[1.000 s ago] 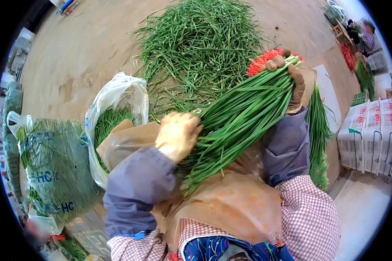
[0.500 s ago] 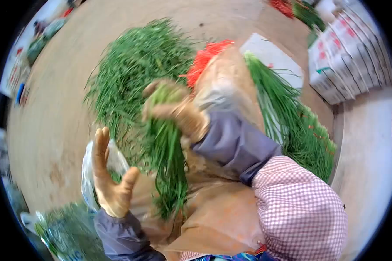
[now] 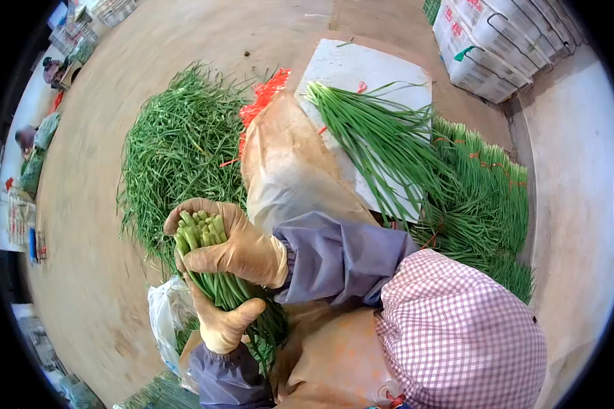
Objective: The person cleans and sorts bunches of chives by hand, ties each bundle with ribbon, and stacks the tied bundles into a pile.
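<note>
My right hand (image 3: 235, 249), in a tan glove, is wrapped round a bunch of garlic chives (image 3: 201, 232), thumb across the front. The pale cut ends point up toward me, and the green leaves hang down beneath. Below it, my gloved left hand (image 3: 222, 326) cups the same bunch from the lower left, its thumb lying over the leaves; its fingers are partly hidden behind the stalks. Beyond both hands lies a big loose heap of chives (image 3: 184, 150). Another sorted bundle of chives (image 3: 368, 136) rests across a white board (image 3: 327, 61) to the right.
Tied chive bundles (image 3: 491, 184) are stacked at the right by the wall. Red ties (image 3: 269, 92) lie at the far end of my covered leg (image 3: 286, 157). White crates (image 3: 488, 48) stand back right. A white plastic bag (image 3: 167, 317) sits at lower left.
My left hand has gone from apart and spread to touching the held bunch. The right hand has moved down and left, and the bunch's cut ends now face me.
</note>
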The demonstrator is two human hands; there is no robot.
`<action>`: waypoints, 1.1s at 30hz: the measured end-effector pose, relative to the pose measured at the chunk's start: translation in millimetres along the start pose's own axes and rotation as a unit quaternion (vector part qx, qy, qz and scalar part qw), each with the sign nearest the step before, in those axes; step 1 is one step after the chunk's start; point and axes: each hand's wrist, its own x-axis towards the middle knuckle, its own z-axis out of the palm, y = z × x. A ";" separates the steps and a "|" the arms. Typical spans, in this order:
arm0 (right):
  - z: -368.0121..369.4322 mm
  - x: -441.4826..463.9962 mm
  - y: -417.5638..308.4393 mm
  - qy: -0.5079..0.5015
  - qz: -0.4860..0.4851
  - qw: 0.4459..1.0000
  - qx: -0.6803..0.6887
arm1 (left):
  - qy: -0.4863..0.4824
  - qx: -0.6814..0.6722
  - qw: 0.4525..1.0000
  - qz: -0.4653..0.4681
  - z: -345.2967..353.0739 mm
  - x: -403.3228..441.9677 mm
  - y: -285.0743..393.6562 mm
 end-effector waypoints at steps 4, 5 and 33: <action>-7.2 -0.1 -17.0 0.029 0.005 0.999 0.022 | -0.032 -0.018 0.999 -0.039 8.2 1.1 -2.2; -10.6 -0.5 -22.2 0.035 0.010 0.999 0.018 | -0.046 -0.013 0.997 -0.061 8.4 1.2 -5.3; -287.6 131.6 -134.9 -0.005 0.349 0.813 -0.465 | -0.407 -0.037 0.903 -0.134 46.6 11.4 -7.1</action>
